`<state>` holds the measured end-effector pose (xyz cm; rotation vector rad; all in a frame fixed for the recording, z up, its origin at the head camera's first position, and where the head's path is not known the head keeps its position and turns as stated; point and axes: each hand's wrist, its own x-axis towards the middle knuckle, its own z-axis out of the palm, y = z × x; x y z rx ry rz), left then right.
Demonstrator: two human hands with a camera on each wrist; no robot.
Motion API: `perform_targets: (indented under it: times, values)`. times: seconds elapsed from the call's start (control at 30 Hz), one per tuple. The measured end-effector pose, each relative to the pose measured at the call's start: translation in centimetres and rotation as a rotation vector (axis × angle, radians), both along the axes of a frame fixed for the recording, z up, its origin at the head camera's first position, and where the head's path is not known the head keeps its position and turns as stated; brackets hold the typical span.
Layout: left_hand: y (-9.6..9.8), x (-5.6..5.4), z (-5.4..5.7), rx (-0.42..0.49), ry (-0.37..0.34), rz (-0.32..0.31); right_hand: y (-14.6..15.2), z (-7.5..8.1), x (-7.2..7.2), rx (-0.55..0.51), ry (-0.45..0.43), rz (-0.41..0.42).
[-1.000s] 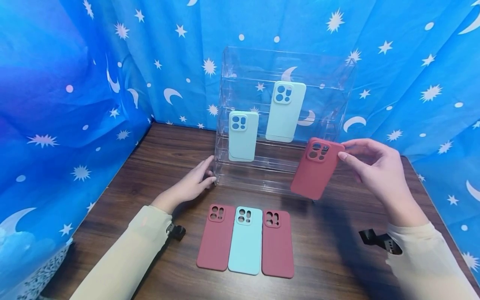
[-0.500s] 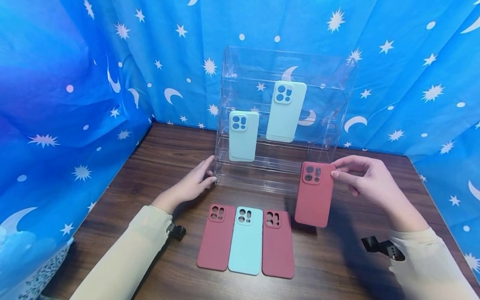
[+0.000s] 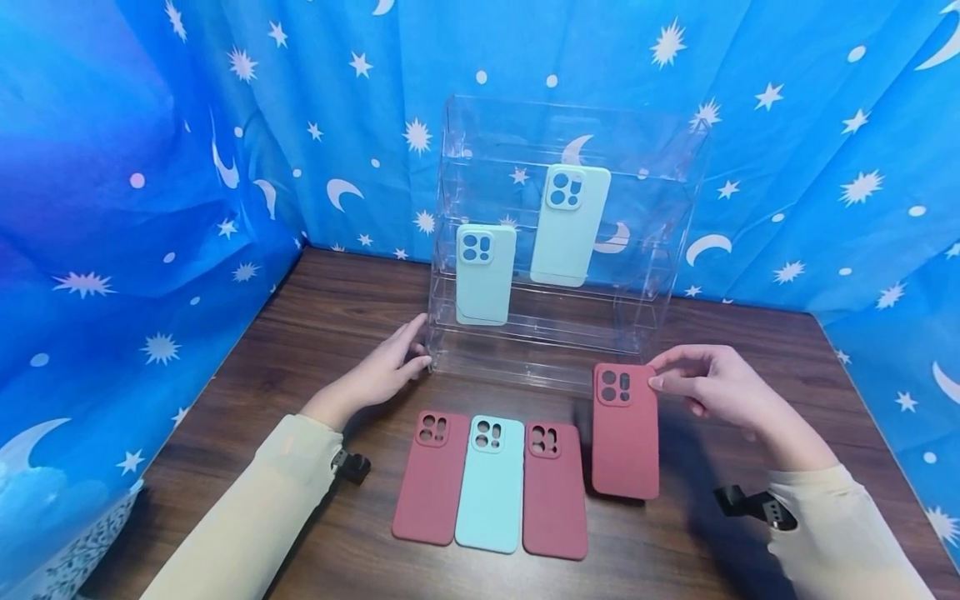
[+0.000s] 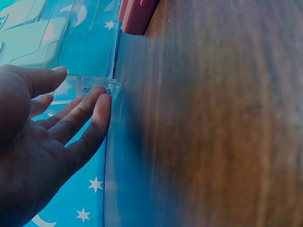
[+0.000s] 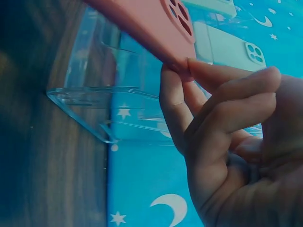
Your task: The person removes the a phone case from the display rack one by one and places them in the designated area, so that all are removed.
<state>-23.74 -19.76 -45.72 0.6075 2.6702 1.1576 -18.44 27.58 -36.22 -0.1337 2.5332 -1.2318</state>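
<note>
My right hand point(image 3: 712, 387) pinches a red phone case point(image 3: 626, 446) by its top right corner, thumb on the near face. The case hangs in front of the clear stand's right end, its lower end close to the table. In the right wrist view, thumb and fingertips meet on the case corner point(image 5: 177, 64). My left hand point(image 3: 378, 367) is at the lower left side of the clear tiered stand point(image 3: 495, 362), fingers loosely extended, fingertips at its edge. Two pale mint phone cases, one lower left point(image 3: 483, 287) and one higher point(image 3: 570, 233), lean on the stand.
On the wooden table point(image 3: 322, 533), a red case point(image 3: 427, 492), a mint case point(image 3: 491, 492) and another red case point(image 3: 555, 500) lie side by side before the stand. A blue star-patterned cloth point(image 3: 360, 125) hangs behind and along the sides.
My right hand has brought the red case down and toward me, away from the stand, and it now hangs straighter beside the row. My left hand stays at the stand's side.
</note>
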Motion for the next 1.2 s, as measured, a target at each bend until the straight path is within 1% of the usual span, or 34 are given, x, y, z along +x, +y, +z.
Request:
perform_targets:
  times: [0.2, 0.33, 0.57, 0.7, 0.87, 1.0, 1.2]
  values:
    - [-0.1, 0.1, -0.1, 0.011, 0.010, -0.002, 0.1, -1.4, -0.1, 0.005, -0.083, 0.008]
    - [0.0, 0.1, -0.2, 0.012, 0.015, 0.002, 0.0, -2.4, 0.0, -0.005, -0.142, -0.007]
    - [0.3, 0.1, 0.0, 0.004, 0.010, -0.005, -0.1, -3.9, 0.7, 0.011, -0.168, -0.011]
    - [0.3, 0.1, 0.2, 0.004, 0.010, -0.002, -0.4, -4.5, 0.9, 0.017, -0.186, -0.005]
    - [0.1, 0.0, 0.1, -0.001, 0.009, 0.003, -0.9, -5.1, 1.1, 0.021, -0.225, 0.003]
    - [0.1, 0.0, -0.1, -0.006, 0.011, 0.004, -1.2, -5.4, 1.2, 0.047, -0.244, 0.002]
    - [0.2, 0.0, 0.1, -0.009, 0.005, 0.009, -1.5, -5.6, 1.2, 0.067, -0.257, 0.001]
